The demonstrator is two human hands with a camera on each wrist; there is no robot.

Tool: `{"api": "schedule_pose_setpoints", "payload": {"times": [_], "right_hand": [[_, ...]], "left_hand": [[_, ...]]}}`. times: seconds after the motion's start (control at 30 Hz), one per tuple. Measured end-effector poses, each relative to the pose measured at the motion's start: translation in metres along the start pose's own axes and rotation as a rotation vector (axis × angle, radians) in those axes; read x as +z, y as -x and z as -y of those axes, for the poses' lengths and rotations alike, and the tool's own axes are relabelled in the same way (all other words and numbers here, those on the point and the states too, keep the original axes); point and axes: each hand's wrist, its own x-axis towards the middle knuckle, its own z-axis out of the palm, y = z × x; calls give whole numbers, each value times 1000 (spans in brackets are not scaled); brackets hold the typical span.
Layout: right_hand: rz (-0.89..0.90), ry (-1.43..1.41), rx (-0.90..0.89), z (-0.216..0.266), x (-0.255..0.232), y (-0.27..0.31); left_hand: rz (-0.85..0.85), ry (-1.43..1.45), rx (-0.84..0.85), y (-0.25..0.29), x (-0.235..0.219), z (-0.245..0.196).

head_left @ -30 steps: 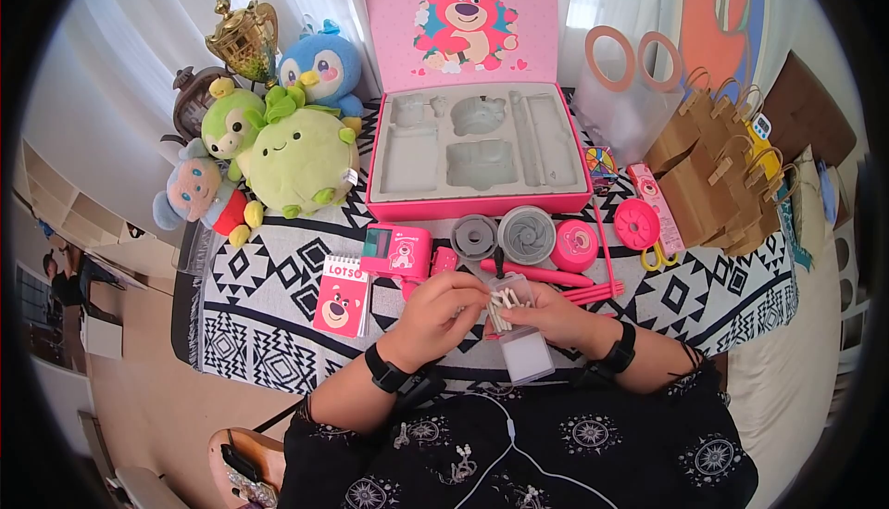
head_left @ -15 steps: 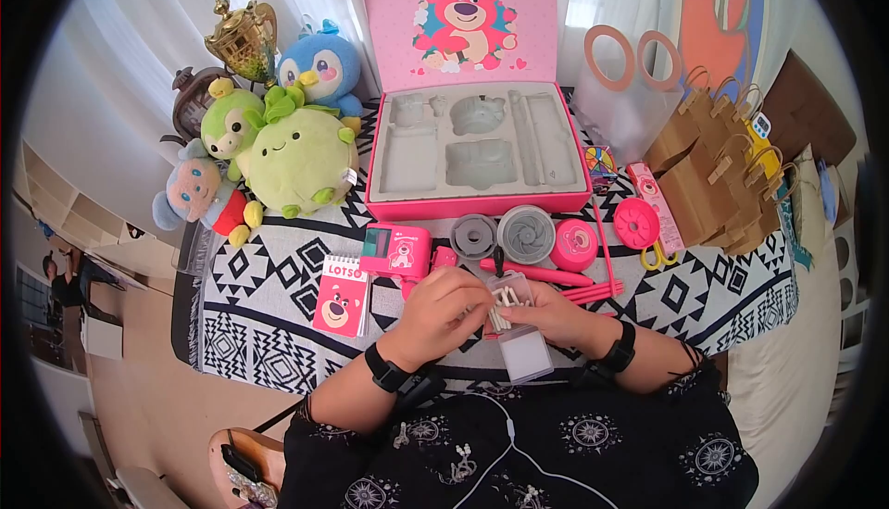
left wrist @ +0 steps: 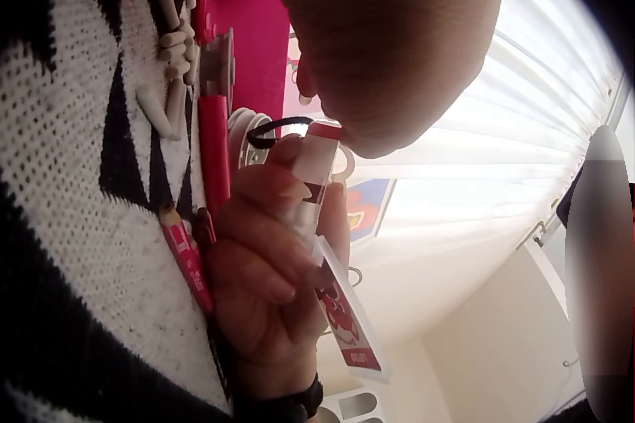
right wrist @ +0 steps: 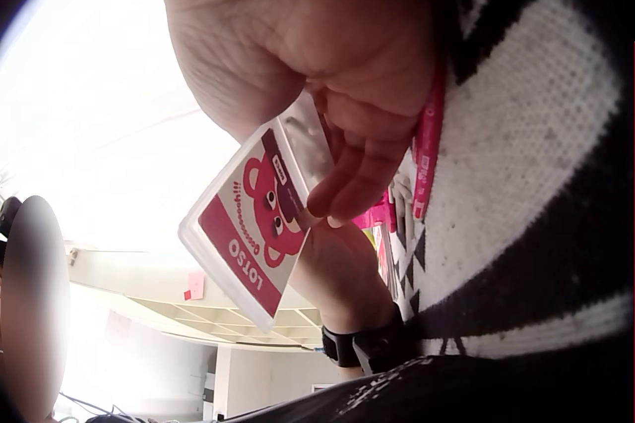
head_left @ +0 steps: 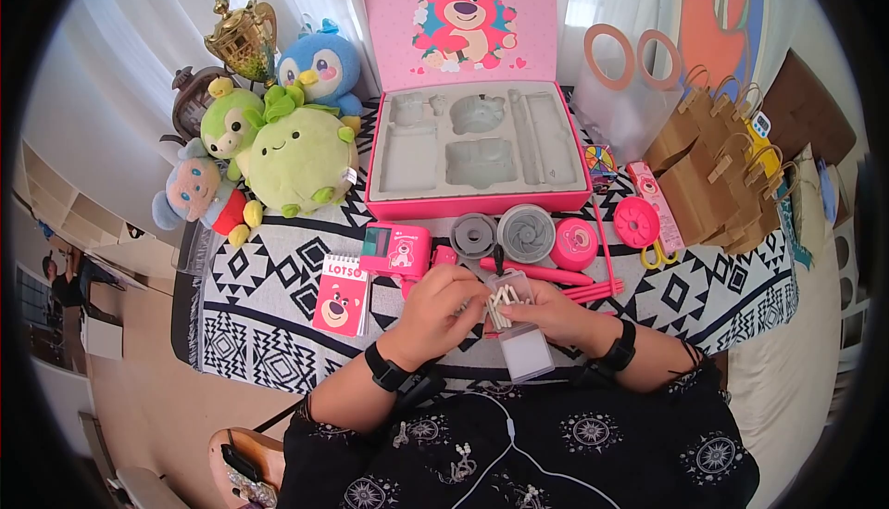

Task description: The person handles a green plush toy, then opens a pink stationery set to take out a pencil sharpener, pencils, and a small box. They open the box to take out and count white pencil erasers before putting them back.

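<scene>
My right hand (head_left: 556,313) grips a small clear plastic case (head_left: 526,353) whose lid hangs open toward me. Short white sticks (head_left: 505,305) stand jumbled inside it. The lid's Lotso bear label (right wrist: 260,220) faces the right wrist camera. My left hand (head_left: 435,310) is at the case's left side, fingers bent and fingertips close to its mouth; I cannot tell whether they pinch a stick. Several loose white sticks (left wrist: 174,56) lie on the cloth in the left wrist view, near a pink pencil-like stick (left wrist: 187,259).
Behind my hands are a pink device (head_left: 398,250), grey round parts (head_left: 526,234) and pink rods (head_left: 593,292). A Lotso notebook (head_left: 341,303) lies at left. The open pink gift box (head_left: 477,203) stands behind, between plush toys (head_left: 301,152) and paper bags (head_left: 708,171).
My left fingertips have drawn slightly left from the case mouth, and more of the white sticks show. My right hand and the case stay almost in place.
</scene>
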Motion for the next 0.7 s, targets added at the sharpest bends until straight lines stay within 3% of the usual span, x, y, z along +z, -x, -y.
{"api": "schedule_pose_setpoints", "payload": {"times": [0.13,0.2,0.4,0.7], "right_hand": [[6,-14,13,2,1,0],[7,-13,16,3,1,1],[9,0,21,2,0,0],[5,18,22,4,2,0]], "left_hand": [[-12,32,-93,-1,-1,-2],[68,38,-300,-5,-2,-8],[325,-167,-312,-3,2,-1],[363,-223,-286,1,4,3]]}}
